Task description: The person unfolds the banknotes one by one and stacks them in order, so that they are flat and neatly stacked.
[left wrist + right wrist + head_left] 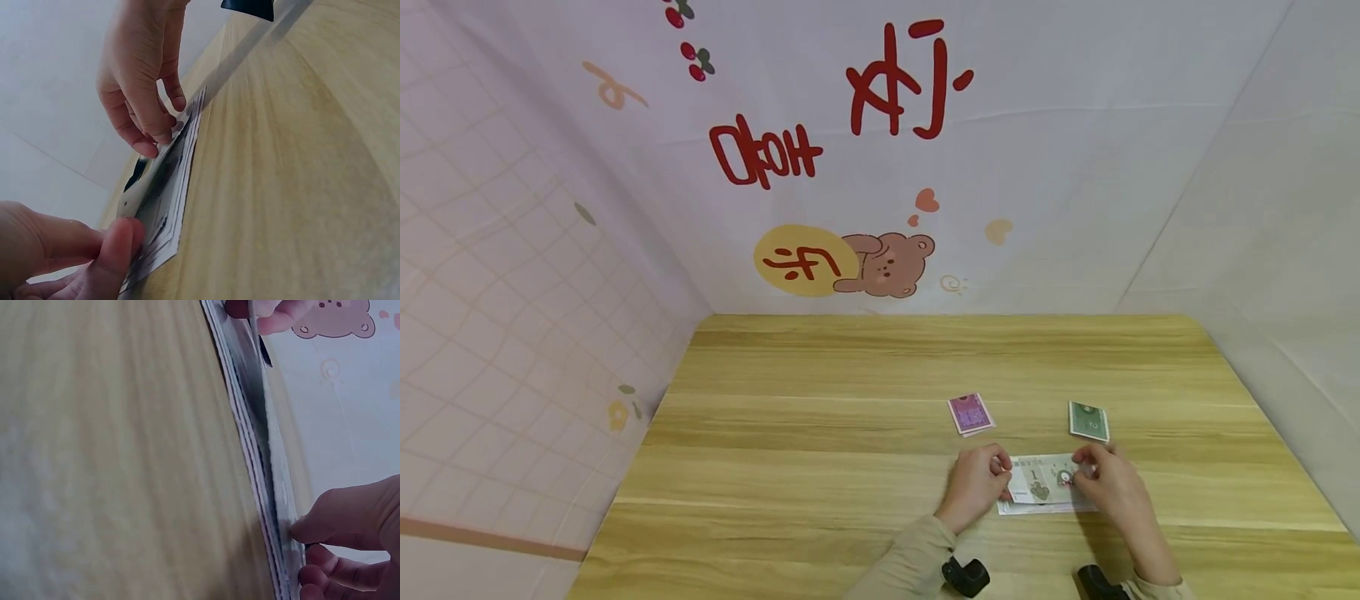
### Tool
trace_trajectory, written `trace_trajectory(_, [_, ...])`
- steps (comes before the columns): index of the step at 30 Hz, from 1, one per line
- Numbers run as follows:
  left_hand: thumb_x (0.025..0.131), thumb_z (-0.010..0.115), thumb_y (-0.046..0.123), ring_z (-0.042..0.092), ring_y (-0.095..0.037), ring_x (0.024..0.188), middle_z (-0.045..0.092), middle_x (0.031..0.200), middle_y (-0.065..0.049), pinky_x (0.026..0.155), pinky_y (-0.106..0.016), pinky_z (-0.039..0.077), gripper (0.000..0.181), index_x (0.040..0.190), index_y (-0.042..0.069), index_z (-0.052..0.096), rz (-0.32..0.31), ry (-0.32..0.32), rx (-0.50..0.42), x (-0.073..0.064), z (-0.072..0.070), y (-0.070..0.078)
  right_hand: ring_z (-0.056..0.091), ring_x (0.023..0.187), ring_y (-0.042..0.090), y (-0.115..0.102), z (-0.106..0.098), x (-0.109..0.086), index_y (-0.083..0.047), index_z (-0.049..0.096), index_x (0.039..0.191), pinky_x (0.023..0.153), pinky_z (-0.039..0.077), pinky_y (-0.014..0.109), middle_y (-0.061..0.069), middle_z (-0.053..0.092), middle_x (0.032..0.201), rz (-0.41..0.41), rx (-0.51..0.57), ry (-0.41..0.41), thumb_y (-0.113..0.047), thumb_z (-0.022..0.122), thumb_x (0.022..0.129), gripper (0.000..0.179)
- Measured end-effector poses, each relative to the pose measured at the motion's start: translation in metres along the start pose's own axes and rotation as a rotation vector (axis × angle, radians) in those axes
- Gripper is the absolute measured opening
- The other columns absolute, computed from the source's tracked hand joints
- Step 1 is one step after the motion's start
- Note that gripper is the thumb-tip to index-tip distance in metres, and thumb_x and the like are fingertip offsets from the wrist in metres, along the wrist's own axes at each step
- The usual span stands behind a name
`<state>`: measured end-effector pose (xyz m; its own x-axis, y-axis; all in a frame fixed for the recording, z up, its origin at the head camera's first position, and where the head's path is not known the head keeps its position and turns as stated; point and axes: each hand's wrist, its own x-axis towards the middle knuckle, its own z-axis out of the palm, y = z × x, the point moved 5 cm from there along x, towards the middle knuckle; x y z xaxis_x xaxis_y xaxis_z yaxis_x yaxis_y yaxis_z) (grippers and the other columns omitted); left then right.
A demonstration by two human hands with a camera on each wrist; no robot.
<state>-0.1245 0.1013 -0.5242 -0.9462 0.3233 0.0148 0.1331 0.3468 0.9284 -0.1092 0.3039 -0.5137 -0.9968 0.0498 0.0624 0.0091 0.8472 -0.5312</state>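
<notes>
In the head view a pale green paper banknote (pixel 1039 487) marked with a 1 spans the gap between both hands. My left hand (pixel 973 485) pinches its left end between thumb and fingers. At the other end, my right hand (pixel 1114 490) pinches the note the same way. Directly beneath lies a stack of paper notes (pixel 1013 508), whose white layered edges (pixel 251 447) show in the right wrist view. The held note bows slightly up off this stack, leaving a narrow gap between them.
Behind the hands, a folded purple note (pixel 970 414) lies on the left and a folded green note (pixel 1088 422) on the right. The wooden table (pixel 790 467) meets a printed cloth wall (pixel 1045 167) at the back. Each wrist carries a black device (pixel 966 577).
</notes>
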Motion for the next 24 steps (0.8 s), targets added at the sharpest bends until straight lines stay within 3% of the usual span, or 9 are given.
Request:
trace_trajectory(8, [0.081,0.071,-0.002,0.052,0.0,0.038,0.059,0.052,0.005,0.045,-0.012,0.04,0.009,0.08,0.005,0.066,-0.001,-0.035,0.146,0.001,-0.001,-0.002,0.052,0.075,0.027,0.0,0.003,0.0,0.002,0.063,0.089,0.059,0.041,0.038,0.016,0.058,0.088,0.034,0.011,-0.015,-0.001,0.068,0.07,0.019])
trace_trajectory(11, [0.082,0.071,-0.002,0.052,-0.002,0.037,0.058,0.052,0.004,0.044,-0.012,0.04,0.008,0.083,0.004,0.067,-0.015,-0.058,0.137,0.001,-0.002,-0.002,0.053,0.075,0.028,0.0,0.004,0.0,0.002,0.063,0.089,0.059,0.041,0.039,0.018,0.058,0.09,0.055,0.012,-0.01,-0.003,0.069,0.07,0.02])
trace_trajectory(17, [0.083,0.069,-0.003,0.053,-0.004,0.039,0.055,0.055,0.005,0.039,-0.016,0.042,0.008,0.089,0.002,0.069,-0.061,-0.098,0.028,0.0,-0.006,-0.008,0.054,0.074,0.027,0.0,0.004,0.0,0.002,0.064,0.09,0.059,0.041,0.038,0.019,0.059,0.091,0.074,0.012,-0.009,-0.002,0.068,0.072,0.019])
trace_trajectory(24, [0.087,0.063,-0.002,0.048,-0.001,0.04,0.057,0.055,-0.001,0.039,-0.018,0.045,0.01,0.092,-0.001,0.072,-0.055,-0.138,-0.116,0.003,-0.018,-0.015,0.059,0.07,0.023,-0.005,-0.006,0.0,0.002,0.067,0.094,0.057,0.044,0.036,0.013,0.066,0.087,-0.015,0.021,-0.03,-0.001,0.066,0.08,0.015])
